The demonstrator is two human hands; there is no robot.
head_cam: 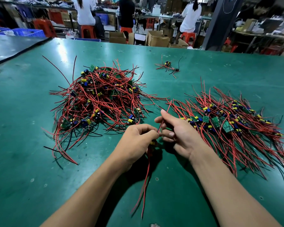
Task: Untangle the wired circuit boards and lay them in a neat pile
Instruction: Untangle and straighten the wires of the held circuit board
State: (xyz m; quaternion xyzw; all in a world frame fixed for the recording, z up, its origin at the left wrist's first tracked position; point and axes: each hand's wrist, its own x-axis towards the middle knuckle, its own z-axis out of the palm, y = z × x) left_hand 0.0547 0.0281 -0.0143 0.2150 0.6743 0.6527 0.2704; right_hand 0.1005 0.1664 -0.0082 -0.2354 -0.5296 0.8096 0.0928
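Over the green table (pixel 39 169), between tangled heap (pixel 98 99) and combed pile (pixel 236 125), the left hand (pixel 136 141) grips a small yellow-capped board (pixel 152 142) trailing thin red leads (pixel 146 179); the right hand (pixel 179 131) pinches one of them

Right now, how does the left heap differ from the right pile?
The left heap is a tall mound, wires crossing every way; the right pile lies flat, wires roughly parallel. Heap boards are scattered; pile boards line a band. Both: red and black wires, green boards.
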